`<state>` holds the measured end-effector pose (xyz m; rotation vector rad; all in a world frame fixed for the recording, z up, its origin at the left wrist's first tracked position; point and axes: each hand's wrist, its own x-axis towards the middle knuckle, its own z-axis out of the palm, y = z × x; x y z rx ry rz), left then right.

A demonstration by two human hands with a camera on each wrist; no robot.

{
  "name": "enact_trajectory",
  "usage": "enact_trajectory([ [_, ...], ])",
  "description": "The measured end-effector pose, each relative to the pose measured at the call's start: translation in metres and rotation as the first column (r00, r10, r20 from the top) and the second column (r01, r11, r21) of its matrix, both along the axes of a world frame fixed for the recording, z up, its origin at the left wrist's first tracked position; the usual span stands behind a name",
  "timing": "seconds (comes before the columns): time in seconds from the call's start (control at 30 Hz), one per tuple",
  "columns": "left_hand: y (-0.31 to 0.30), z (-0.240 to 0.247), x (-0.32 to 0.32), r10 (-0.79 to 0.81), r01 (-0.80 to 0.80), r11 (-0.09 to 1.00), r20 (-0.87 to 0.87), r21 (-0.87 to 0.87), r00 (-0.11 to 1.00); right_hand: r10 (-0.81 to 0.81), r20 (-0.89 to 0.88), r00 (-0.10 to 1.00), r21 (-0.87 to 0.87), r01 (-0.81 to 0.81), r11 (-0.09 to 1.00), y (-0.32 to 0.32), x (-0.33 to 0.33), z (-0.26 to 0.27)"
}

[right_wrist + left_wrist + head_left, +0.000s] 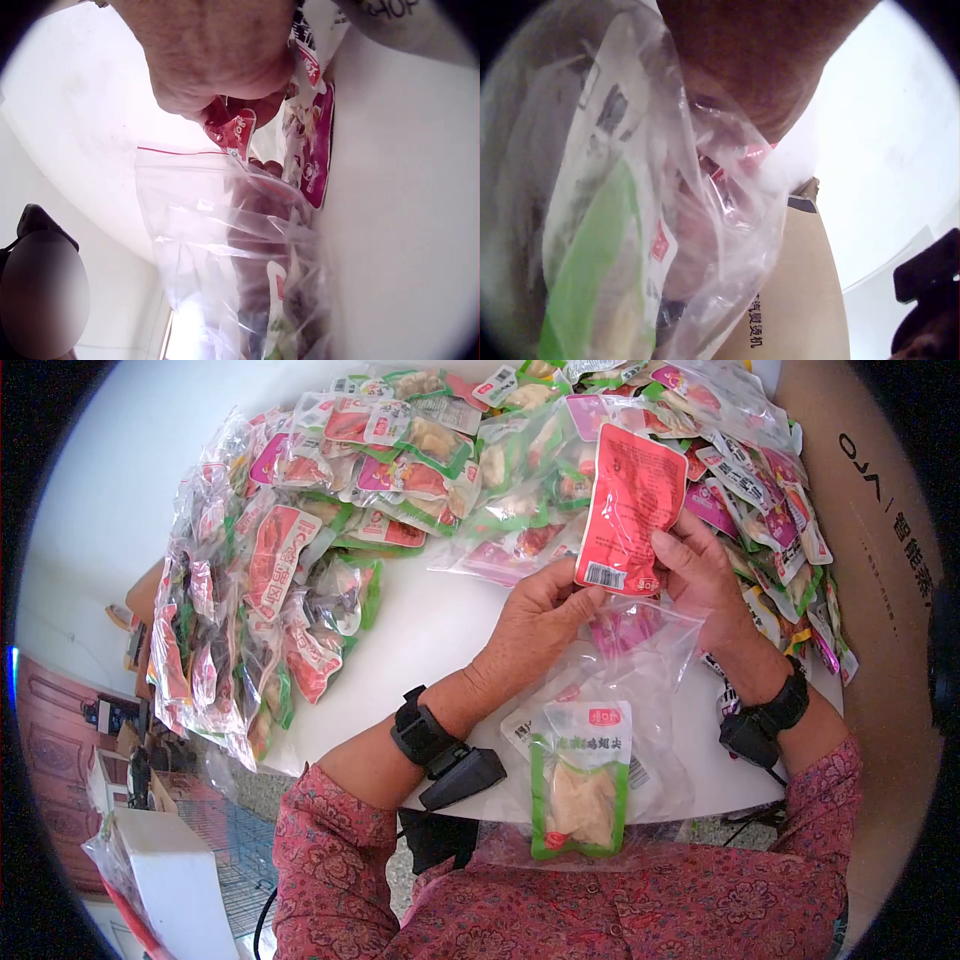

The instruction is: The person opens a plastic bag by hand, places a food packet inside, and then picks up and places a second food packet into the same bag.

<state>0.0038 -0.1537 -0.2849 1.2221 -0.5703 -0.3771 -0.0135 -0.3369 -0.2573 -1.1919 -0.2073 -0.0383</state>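
Note:
In the head view a red packet [632,510] with a barcode at its lower corner is held up between both hands. The left hand [535,622] pinches its lower left corner; the right hand [705,575] grips its right side, thumb on the printed face. Below the hands hangs a clear zip bag [665,660], its top edge near them. A green-edged packet [582,790] with pale contents shows low in this bag. In the right wrist view the right hand [214,60] holds the red packet [236,133] above the bag's opening [187,161].
Bagged packets [270,570] are heaped on the left of the white table [400,600]. More packets [430,450] lie along the back and down the right side. A large cardboard box [880,560] stands at the right. A wire cage [230,850] is at the lower left.

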Motion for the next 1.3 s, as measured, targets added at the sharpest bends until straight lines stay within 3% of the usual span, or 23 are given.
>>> enact_trajectory([
  [0.3, 0.001, 0.003, 0.000, -0.028, 0.030, 0.999, -0.028, 0.044, 0.999, 0.005, 0.013, 1.000, 0.063, -0.006, 0.998, 0.005, -0.002, 0.003],
  [0.47, 0.003, 0.003, 0.000, -0.081, 0.068, 0.978, 0.062, 0.197, 0.995, -0.069, 0.033, 0.997, 0.045, 0.068, 0.997, 0.005, -0.001, 0.002],
  [0.7, 0.000, 0.003, -0.002, -0.062, 0.059, 0.994, 0.028, 0.094, 0.998, -0.028, 0.038, 0.999, 0.038, 0.027, 0.999, 0.004, -0.001, 0.002],
  [0.77, 0.003, 0.012, -0.005, -0.062, 0.080, 0.987, -0.132, 0.142, 0.989, -0.018, 0.040, 0.999, 0.043, 0.016, 0.999, 0.004, -0.001, 0.001],
  [0.87, 0.000, 0.002, -0.003, -0.091, 0.093, 0.995, -0.080, 0.023, 0.993, 0.004, 0.048, 0.999, 0.055, -0.006, 0.998, 0.006, -0.002, 0.003],
  [0.97, -0.002, -0.005, 0.001, -0.071, 0.071, 0.997, -0.002, 0.034, 0.998, -0.012, 0.055, 0.998, 0.061, 0.009, 0.998, 0.007, -0.003, 0.005],
  [1.1, 0.002, 0.006, -0.002, -0.072, 0.074, 0.990, -0.022, 0.121, 0.997, -0.039, 0.062, 0.997, 0.035, 0.037, 0.999, 0.006, -0.003, 0.005],
  [1.17, 0.002, 0.009, -0.004, 0.075, -0.080, 0.977, 0.035, 0.197, 0.997, -0.075, 0.083, 0.994, 0.019, 0.074, 0.997, 0.006, -0.004, 0.006],
  [1.3, 0.003, 0.010, -0.004, 0.127, -0.159, 0.962, 0.150, 0.224, 0.981, -0.210, 0.176, 0.962, -0.106, 0.230, 0.967, 0.009, -0.006, 0.007],
])
